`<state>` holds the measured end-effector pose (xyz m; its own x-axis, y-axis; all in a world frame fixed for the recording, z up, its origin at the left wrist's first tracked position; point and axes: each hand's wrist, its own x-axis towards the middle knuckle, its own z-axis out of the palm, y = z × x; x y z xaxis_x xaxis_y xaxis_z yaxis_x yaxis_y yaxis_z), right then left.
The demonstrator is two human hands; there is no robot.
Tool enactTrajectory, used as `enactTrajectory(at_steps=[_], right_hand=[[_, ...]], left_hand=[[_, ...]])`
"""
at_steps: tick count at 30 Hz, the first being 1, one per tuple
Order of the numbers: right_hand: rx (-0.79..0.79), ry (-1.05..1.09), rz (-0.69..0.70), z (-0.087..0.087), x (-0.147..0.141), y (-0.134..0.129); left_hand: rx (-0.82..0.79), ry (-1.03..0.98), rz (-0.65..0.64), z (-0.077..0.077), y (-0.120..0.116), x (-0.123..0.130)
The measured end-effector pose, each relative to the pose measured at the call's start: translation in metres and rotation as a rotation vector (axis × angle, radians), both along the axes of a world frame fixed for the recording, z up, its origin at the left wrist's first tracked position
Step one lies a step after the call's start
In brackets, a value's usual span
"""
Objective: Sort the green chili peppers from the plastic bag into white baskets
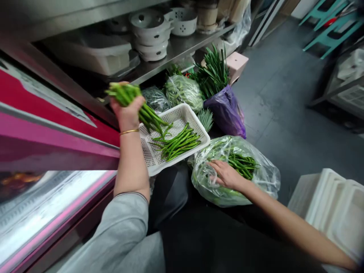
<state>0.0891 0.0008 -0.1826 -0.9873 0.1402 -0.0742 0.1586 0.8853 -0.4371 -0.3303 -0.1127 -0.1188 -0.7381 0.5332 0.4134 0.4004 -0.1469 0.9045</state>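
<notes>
My left hand (127,108) is closed round a thick bunch of green beans (150,115), raised over the left side of a white perforated basket (205,141). The lower ends of the bunch hang above the basket floor. Inside the basket lies a loose heap of green beans (182,143). To the right sits a clear plastic bag (264,182) with more green beans (243,165) showing in its mouth. My right hand (224,173) has its fingers curled on the bag's gathered edge, left of those beans; the fingertips are partly hidden by the plastic.
Behind the basket stand a bagged leafy vegetable (183,91) and a purple bag (227,110) with long green stalks (214,72). A metal shelf (182,49) holding white pots (150,34) overhangs at the back. A pink-edged display case (57,148) borders the left; white bins (327,204) stand right.
</notes>
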Motion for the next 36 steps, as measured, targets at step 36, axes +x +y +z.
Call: enactTrajectory(at_steps=[36], right_hand=[[-1.020,0.494,-0.896,0.166,0.148,-0.074]], left_hand=[[0.219,-0.325,-0.658,0.189,0.157,0.326]])
